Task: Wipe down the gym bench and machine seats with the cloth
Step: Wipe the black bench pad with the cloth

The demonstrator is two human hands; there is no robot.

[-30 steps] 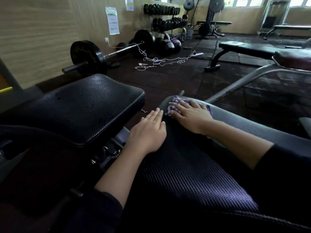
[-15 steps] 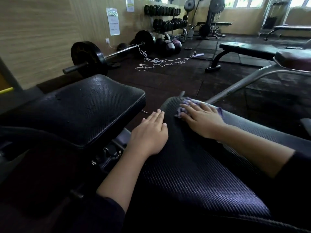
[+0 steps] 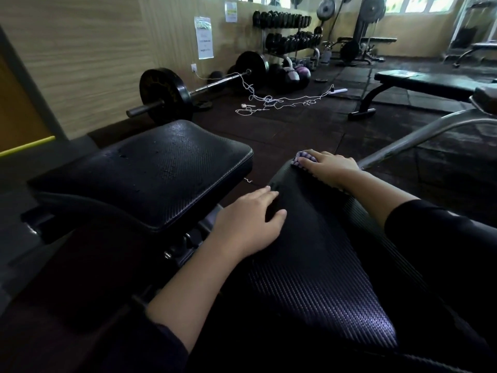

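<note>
This is a gym. A loaded barbell (image 3: 188, 94) lies on the dark rubber floor (image 3: 309, 130) by the wood-panelled left wall, with a dumbbell rack (image 3: 289, 36) at the far end and kettlebells (image 3: 293, 75) beneath it. A flat bench (image 3: 430, 86) stands far right, weight plates (image 3: 325, 8) hang beyond, and black padded seats (image 3: 161, 168) fill the near ground.

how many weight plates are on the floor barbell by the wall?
2. One large plate sits on the barbell's near end, closest to the seat pad; the other plate is on its far end, by the dumbbell rack. Smaller ones may be hidden.
</note>
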